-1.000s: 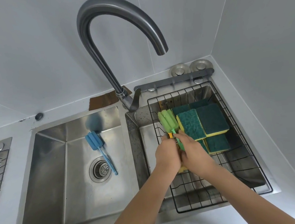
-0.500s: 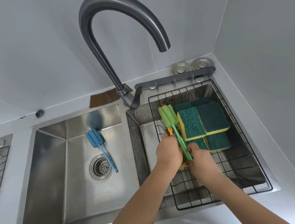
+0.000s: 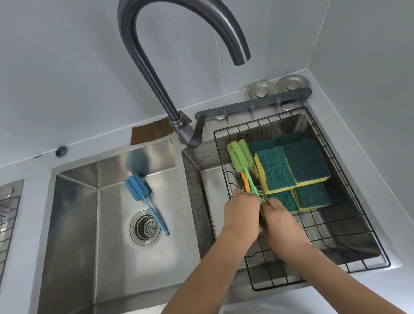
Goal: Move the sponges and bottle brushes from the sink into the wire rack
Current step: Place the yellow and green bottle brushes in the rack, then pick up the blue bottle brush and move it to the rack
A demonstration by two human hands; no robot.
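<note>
Both hands' fingers (image 3: 251, 198) pinch the green bottle brush (image 3: 241, 156) inside the wire rack (image 3: 337, 223).

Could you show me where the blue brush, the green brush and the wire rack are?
blue bottle brush (image 3: 136, 186): head view, on its foam head, lying in the left sink basin.
green bottle brush (image 3: 240, 157): head view, on its foam head, inside the rack.
wire rack (image 3: 368, 227): head view, on its right rim wire.
</note>
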